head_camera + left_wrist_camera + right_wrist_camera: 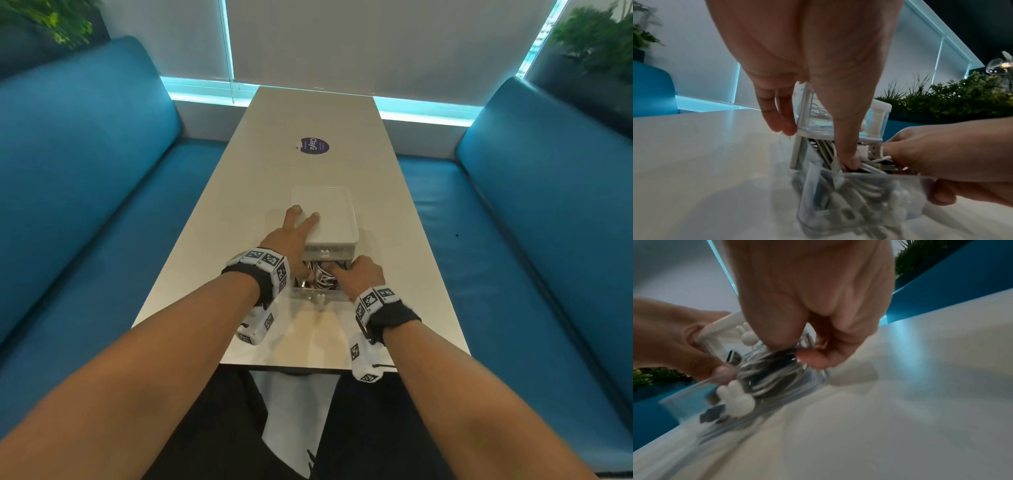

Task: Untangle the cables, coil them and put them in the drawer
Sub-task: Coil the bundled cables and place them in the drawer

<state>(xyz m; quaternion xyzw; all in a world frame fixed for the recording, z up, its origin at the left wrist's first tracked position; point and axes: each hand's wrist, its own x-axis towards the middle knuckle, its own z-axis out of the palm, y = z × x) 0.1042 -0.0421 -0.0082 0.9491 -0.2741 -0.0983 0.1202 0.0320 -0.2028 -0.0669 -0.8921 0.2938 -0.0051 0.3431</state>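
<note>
A small white drawer box (329, 212) stands on the table (301, 113). Its clear lower drawer (318, 295) is pulled out towards me and holds coiled white and black cables (322, 274). My left hand (291, 236) lies over the box's left top edge with straight fingers, and its thumb (849, 159) presses down on the cables (826, 149) in the drawer (859, 203). My right hand (363, 277) reaches into the drawer from the right, its fingers and thumb (813, 358) curled round the cable bundle (766, 378). A white rabbit-shaped knob (737, 399) sits on the drawer front.
A round purple sticker (314, 146) lies further up the table. Blue benches (102, 205) (548, 222) run along both sides. Plants (596, 37) stand behind the backrests. The table's near edge (308, 368) is just above my lap.
</note>
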